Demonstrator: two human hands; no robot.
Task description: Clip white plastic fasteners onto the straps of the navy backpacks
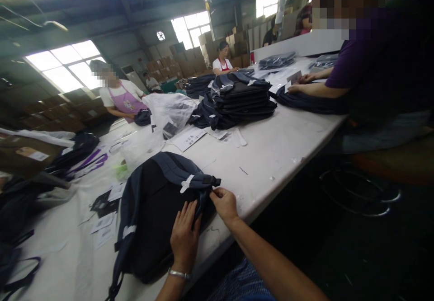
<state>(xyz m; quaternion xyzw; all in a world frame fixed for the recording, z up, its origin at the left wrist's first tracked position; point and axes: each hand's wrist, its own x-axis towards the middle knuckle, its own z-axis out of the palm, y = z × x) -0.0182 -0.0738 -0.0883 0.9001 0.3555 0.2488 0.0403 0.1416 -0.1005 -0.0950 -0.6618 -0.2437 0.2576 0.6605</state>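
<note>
A dark navy and black backpack [152, 219] lies on the white table in front of me, its shoulder straps facing up. White paper bands [186, 184] are wrapped round the straps. My left hand [185, 233] rests flat on the back panel, fingers stretched out. At the backpack's right edge, close to a black strap buckle [212, 181], my right hand [224, 203] is closed in a pinch on the dark strap or fabric edge; which of the two is hard to see.
Stacked backpacks [240, 100] stand farther back on the table [261, 165], beside a clear plastic bag [169, 111] and a paper sign [190, 138]. Labels [104, 228] lie left of my backpack. Co-workers stand around; one in a purple sleeve [346, 66] handles dark fabric at right. A stool [359, 197] is below.
</note>
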